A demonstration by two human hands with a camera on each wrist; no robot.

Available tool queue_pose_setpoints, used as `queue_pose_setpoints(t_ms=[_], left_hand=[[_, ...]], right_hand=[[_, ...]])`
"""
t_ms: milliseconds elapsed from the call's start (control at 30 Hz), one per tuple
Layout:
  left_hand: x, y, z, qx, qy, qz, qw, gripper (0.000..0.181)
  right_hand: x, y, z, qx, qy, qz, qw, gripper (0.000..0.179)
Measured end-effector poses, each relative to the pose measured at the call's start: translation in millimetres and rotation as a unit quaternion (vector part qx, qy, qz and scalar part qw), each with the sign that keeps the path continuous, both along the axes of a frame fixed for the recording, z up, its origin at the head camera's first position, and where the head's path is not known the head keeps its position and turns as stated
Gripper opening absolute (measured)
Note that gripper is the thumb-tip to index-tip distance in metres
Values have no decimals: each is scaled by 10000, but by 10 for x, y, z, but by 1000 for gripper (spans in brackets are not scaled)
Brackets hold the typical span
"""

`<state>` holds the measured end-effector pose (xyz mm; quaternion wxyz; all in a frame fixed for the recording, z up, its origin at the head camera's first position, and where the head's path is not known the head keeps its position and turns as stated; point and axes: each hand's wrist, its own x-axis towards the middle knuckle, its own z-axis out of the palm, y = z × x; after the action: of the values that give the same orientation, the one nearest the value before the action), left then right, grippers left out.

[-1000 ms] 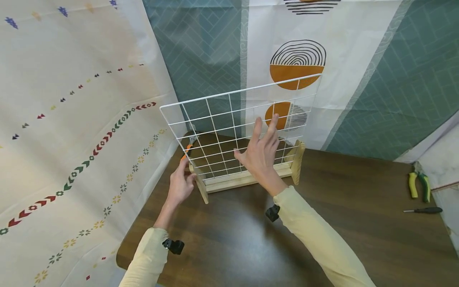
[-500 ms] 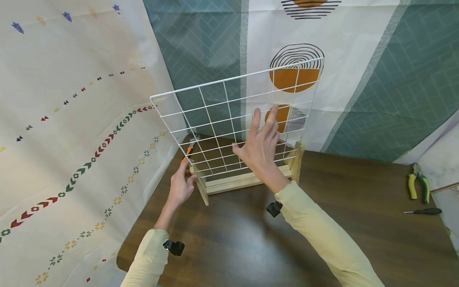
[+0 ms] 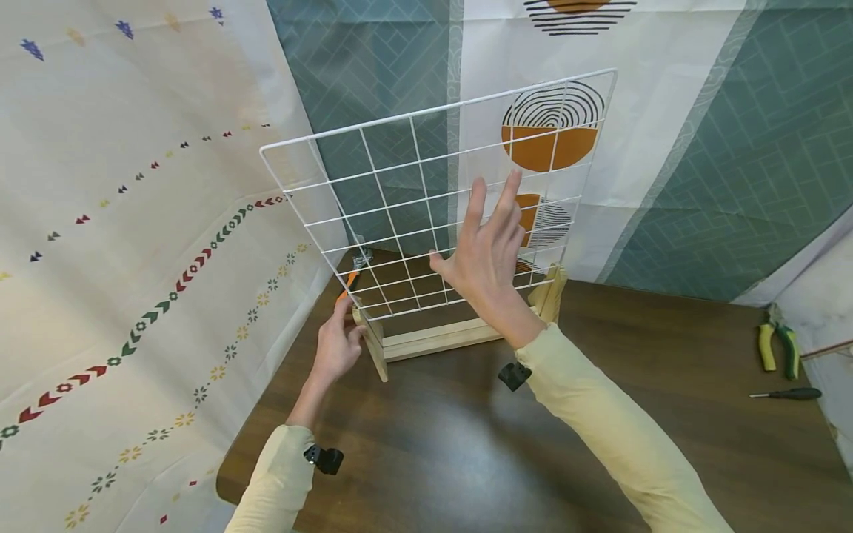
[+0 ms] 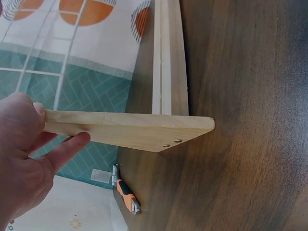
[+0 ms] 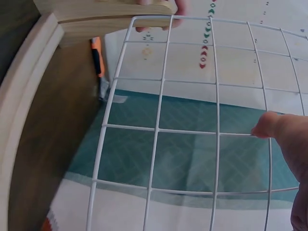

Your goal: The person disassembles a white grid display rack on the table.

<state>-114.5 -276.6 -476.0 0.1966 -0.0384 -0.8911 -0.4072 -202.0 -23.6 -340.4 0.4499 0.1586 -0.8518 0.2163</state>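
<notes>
My right hand (image 3: 489,259) holds a white wire grid panel (image 3: 427,198), two fingers stretched upward and the thumb spread. In the right wrist view that thumb (image 5: 266,126) lies at a wire crossing. The panel stands tilted above a pale wooden stand, its bottom edge raised off the grooved crossbar (image 3: 433,342). My left hand (image 3: 336,346) grips the stand's left side piece (image 4: 130,127) near its top, thumb on one face and fingers on the other. Two screw heads (image 4: 172,143) show low on that piece. The stand's right side piece (image 3: 548,296) is partly behind my right forearm.
An orange-and-black-handled tool (image 4: 126,192) lies behind the stand on the left. Yellow-green pliers (image 3: 789,348) and a dark-handled screwdriver (image 3: 793,394) lie at the brown table's (image 3: 633,414) right end. Patterned cloths (image 3: 393,74) hang close behind and to the left.
My right hand and the wire grid panel have moved upward, and the panel's bottom edge has come up away from the crossbar. My left hand has stayed on the side piece.
</notes>
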Motion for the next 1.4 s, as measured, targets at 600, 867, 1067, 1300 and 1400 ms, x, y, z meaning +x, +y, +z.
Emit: queue_pose_setpoints(t_ms=[600, 867, 1067, 1300, 1400], left_hand=[[-27, -9, -52, 50, 87, -164, 9998, 55], [-20, -8, -38, -7, 137, -263, 9996, 57], [-9, -5, -35, -70, 326, -245, 9991, 57], [10, 6, -39, -90, 657, -374, 9971, 57], [25, 8, -39, -71, 640, -382, 9972, 56]], right_hand=[[123, 179, 580, -278, 604, 206, 9976, 126], [189, 355, 636, -453, 139, 284, 9985, 124], [225, 498, 589, -447, -115, 174, 9988, 123], [244, 744, 519, -543, -661, 7, 9963, 125], [254, 845, 460, -617, -1000, -95, 9930, 126]])
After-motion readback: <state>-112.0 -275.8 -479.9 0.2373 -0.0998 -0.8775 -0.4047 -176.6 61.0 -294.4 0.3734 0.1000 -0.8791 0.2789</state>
